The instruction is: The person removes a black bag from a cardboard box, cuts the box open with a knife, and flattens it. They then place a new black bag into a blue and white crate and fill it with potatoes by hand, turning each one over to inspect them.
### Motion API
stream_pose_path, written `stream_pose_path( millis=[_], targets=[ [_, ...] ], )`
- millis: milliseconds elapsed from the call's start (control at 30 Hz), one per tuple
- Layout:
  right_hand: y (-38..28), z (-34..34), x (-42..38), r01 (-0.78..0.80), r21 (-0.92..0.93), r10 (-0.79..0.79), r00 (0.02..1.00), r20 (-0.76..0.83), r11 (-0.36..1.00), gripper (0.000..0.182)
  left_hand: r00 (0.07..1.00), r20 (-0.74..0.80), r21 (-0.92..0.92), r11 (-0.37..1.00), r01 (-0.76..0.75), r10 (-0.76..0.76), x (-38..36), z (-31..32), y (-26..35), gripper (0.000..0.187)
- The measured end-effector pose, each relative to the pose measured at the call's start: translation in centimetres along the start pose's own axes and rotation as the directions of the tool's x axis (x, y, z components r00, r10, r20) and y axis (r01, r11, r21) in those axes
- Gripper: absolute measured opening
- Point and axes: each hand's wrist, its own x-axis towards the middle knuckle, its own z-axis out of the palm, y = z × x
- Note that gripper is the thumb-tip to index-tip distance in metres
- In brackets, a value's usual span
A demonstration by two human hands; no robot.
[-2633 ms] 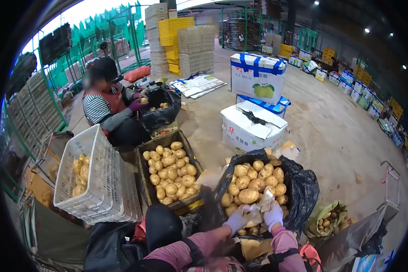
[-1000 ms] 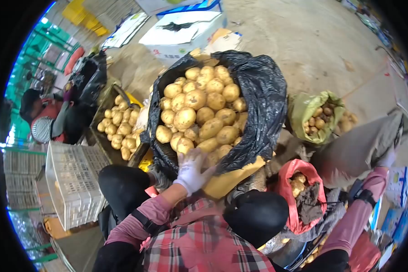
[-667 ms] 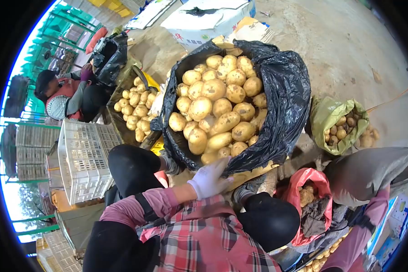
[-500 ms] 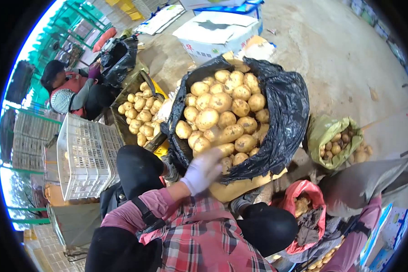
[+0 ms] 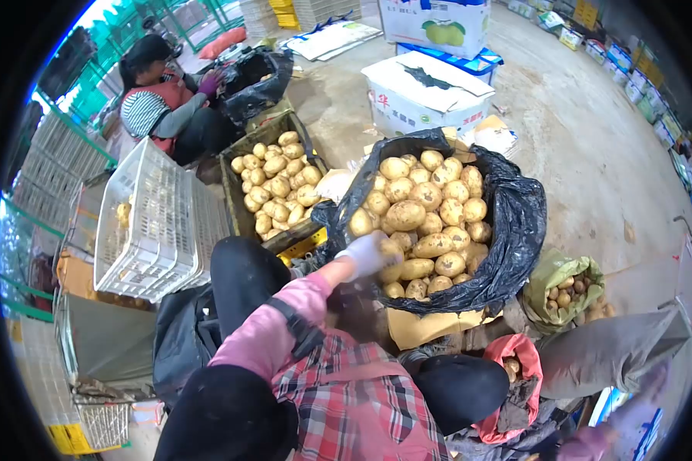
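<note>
A black plastic bag stands open in front of me, heaped with yellow potatoes. My left hand, in a white glove, is at the near left edge of the heap, its fingers curled around a potato. The pink sleeve of that arm reaches up from my checked shirt. My right arm stretches down to the lower right, where its pink sleeve is blurred at the picture's edge. The right hand itself is too smeared to make out.
A dark crate of potatoes and a white plastic basket stand to the left. A seated co-worker handles another black bag. A green bag, a red bag, a grey sack and white cartons surround me.
My view has swung up and left. My left hand has moved from the bag's near rim onto a potato at the left of the heap. My right arm stays out to the lower right.
</note>
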Motion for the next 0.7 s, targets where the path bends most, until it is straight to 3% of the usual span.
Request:
stream_pose_path(
  millis=[33, 67, 100, 133, 167, 233, 300, 367, 400, 500, 533, 633, 700],
  targets=[
    [-2.1, 3.1, -3.8, 0.025, -0.020, -0.021, 0.978, 0.208, 0.999, 0.035, 0.996, -0.008, -0.277, 0.957, -0.088, 0.089, -0.7, -0.8, -0.2, 0.071],
    [-4.2, 6.2, -7.7, 0.056, -0.027, -0.040, 0.912, 0.408, 0.998, 0.033, 0.989, 0.047, -0.429, 0.896, -0.110, 0.144, -1.6, -1.6, -0.4, 0.065],
    [-8.8, 10.4, -11.3, 0.113, -0.107, -0.007, 0.721, 0.693, 0.988, 0.037, 0.974, 0.094, -0.569, 0.814, -0.116, 0.205, -4.1, -4.3, 1.7, 0.061],
    [-13.8, 15.1, -16.9, -0.033, 0.096, -0.043, 0.721, 0.692, 0.995, 0.037, 0.946, 0.122, -0.694, 0.707, -0.135, 0.301, -5.9, -6.0, 2.6, 0.060],
    [-15.1, 17.7, -20.0, -0.373, 0.151, 0.106, 0.585, 0.804, 0.916, 0.052, 0.911, 0.092, -0.751, 0.629, -0.201, 0.402, -7.4, -7.0, 3.1, 0.059],
    [-17.3, 22.6, -25.8, -0.525, 0.079, 0.125, 0.343, 0.931, 0.848, 0.052, 0.805, -0.010, -0.795, 0.484, -0.366, 0.593, -10.1, -8.9, 3.9, 0.060],
    [-16.5, 26.2, -30.5, -0.924, -0.076, 0.166, -0.014, 0.986, 0.375, 0.051, 0.717, -0.100, -0.760, 0.412, -0.502, 0.690, -12.1, -9.9, 3.1, 0.061],
    [-13.3, 28.0, -34.7, -0.984, -0.173, -0.145, -0.179, 0.973, 0.049, 0.048, 0.685, -0.147, -0.728, 0.390, -0.563, 0.714, -13.4, -10.5, 1.7, 0.064],
    [-14.1, 28.5, -35.8, -0.990, -0.131, -0.168, -0.138, 0.976, 0.052, 0.050, 0.587, -0.252, -0.524, 0.401, -0.751, 0.770, -13.5, -11.2, 0.5, 0.068],
    [-19.8, 28.3, -38.2, -0.983, 0.037, 0.026, 0.043, 0.999, 0.178, 0.057, 0.798, -0.167, -0.704, 0.497, -0.507, 0.579, -13.3, -9.9, -4.2, 0.068],
    [-19.9, 28.4, -38.5, -0.983, 0.032, 0.054, 0.043, 0.998, 0.178, 0.069, 0.854, -0.114, -0.855, 0.388, -0.345, 0.508, -15.1, -10.9, -3.5, 0.064],
    [-19.2, 28.5, -38.9, -0.918, -0.016, 0.087, 0.020, 0.996, 0.397, 0.076, 0.895, -0.061, -0.967, 0.197, -0.163, 0.441, -14.6, -8.4, -4.6, 0.063],
    [-19.4, 28.4, -39.2, -0.895, -0.017, 0.116, 0.039, 0.993, 0.446, 0.078, 0.818, -0.256, -0.681, 0.504, -0.531, 0.516, -13.6, -7.3, -6.2, 0.057]
  ],
)
